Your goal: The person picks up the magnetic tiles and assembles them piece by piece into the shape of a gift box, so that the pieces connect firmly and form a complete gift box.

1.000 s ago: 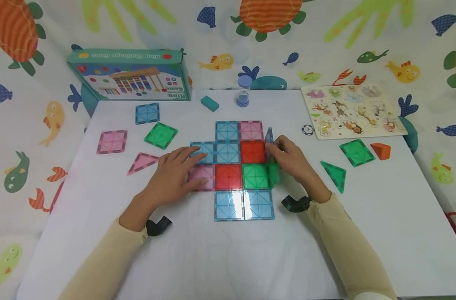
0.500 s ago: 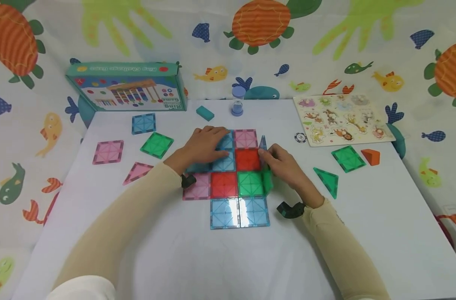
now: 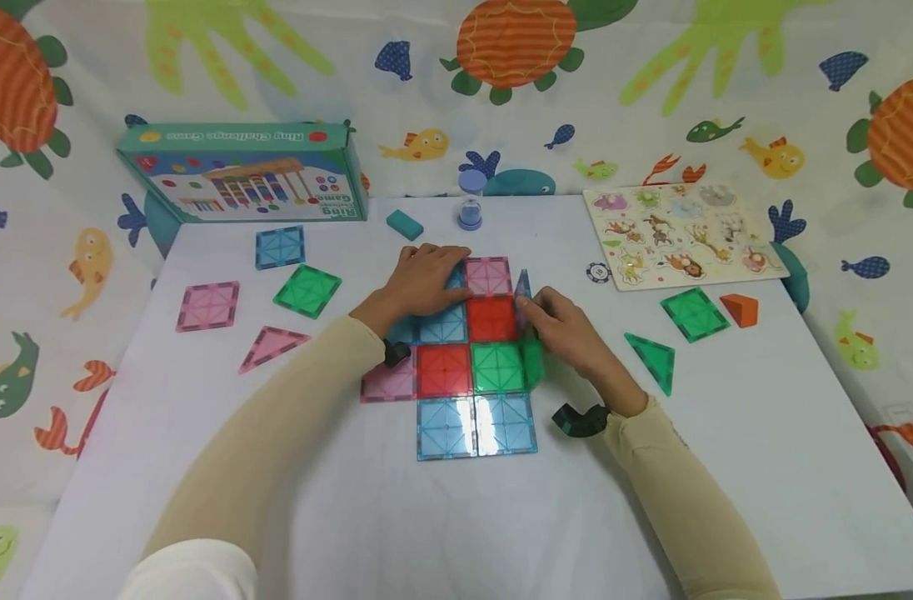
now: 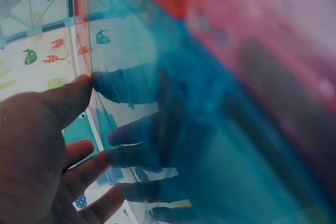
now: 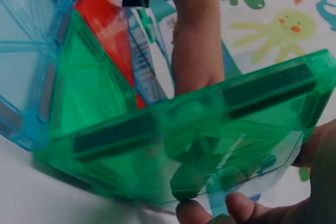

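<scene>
Flat magnetic tiles lie joined on the white table, among them a red magnetic tile point(image 3: 443, 371), a pink magnetic tile point(image 3: 488, 277) and a green magnetic tile point(image 3: 498, 368). My left hand point(image 3: 424, 282) rests over the blue magnetic tile point(image 3: 441, 323) area at the back left, its fingers extended and touching a blue tile's surface in the left wrist view. At the right edge, my right hand point(image 3: 565, 327) pinches an upright blue magnetic tile point(image 3: 523, 285). Just in front of it stands an upright green magnetic tile point(image 5: 247, 124), beside the flat green one.
Loose magnetic tiles lie at left, including a pink triangle tile point(image 3: 271, 346), and at right, including a green triangle tile point(image 3: 654, 360). Behind are a game box point(image 3: 246, 175), a teal block point(image 3: 405, 224), an hourglass point(image 3: 471, 200), a poker chip point(image 3: 597, 272) and an animal puzzle board point(image 3: 677, 237).
My left hand has moved from the left-side tiles to the back of the layout, over the blue tiles. My right hand keeps its place at the upright tiles. The head view has shifted slightly.
</scene>
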Demonstrator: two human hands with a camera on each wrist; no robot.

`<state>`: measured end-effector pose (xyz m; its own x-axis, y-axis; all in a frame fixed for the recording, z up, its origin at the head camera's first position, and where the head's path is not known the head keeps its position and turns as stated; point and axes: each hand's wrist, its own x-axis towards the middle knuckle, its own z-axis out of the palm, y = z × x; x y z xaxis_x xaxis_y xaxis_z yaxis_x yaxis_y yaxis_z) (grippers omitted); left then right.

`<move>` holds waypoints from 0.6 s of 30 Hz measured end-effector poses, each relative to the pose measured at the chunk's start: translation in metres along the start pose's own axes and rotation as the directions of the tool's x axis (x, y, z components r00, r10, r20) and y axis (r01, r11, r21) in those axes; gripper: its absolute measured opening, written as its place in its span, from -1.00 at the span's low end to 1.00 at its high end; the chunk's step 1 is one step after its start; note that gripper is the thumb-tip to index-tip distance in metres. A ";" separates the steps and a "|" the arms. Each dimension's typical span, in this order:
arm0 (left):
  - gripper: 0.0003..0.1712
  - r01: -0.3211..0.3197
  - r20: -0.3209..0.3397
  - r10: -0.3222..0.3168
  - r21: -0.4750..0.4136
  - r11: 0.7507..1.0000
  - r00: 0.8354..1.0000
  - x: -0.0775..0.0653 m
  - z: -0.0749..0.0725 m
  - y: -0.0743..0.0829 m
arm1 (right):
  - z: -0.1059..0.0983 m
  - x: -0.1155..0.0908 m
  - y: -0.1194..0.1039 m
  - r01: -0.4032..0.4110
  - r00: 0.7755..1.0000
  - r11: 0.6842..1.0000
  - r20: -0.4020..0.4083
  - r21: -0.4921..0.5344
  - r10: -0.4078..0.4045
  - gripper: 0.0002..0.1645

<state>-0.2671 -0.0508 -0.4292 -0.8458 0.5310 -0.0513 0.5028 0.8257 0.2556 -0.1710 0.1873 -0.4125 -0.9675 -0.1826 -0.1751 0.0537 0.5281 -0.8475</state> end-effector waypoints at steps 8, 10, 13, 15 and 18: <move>-0.26 0.014 -0.037 -0.015 -0.016 1.000 0.999 0.005 0.000 0.004 | 0.003 0.000 0.002 -0.007 1.000 1.000 -0.002 -0.012 0.007 -0.46; -0.28 0.019 -0.051 -0.020 -0.031 0.999 0.998 0.005 0.000 0.004 | 0.003 0.000 0.002 -0.007 1.000 1.000 0.003 -0.015 0.007 -0.45; -0.29 0.008 -0.104 -0.012 -0.042 0.999 0.995 0.005 -0.001 0.005 | 0.003 0.000 0.001 -0.010 1.000 1.000 0.008 -0.016 0.010 -0.44; -0.33 -0.009 -0.160 0.002 -0.043 0.999 0.987 0.005 -0.001 0.006 | 0.003 0.000 0.001 -0.010 1.000 1.000 0.007 -0.015 0.011 -0.44; -0.42 -0.024 -0.247 0.012 -0.047 0.999 0.969 0.004 -0.004 0.008 | 0.001 0.000 0.001 -0.005 1.000 1.000 0.009 -0.017 0.005 -0.44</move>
<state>-0.2668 -0.0425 -0.4238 -0.8576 0.4772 0.1919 0.5142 0.8028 0.3016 -0.1707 0.1866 -0.4142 -0.9650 -0.1870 -0.1839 0.0544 0.5433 -0.8378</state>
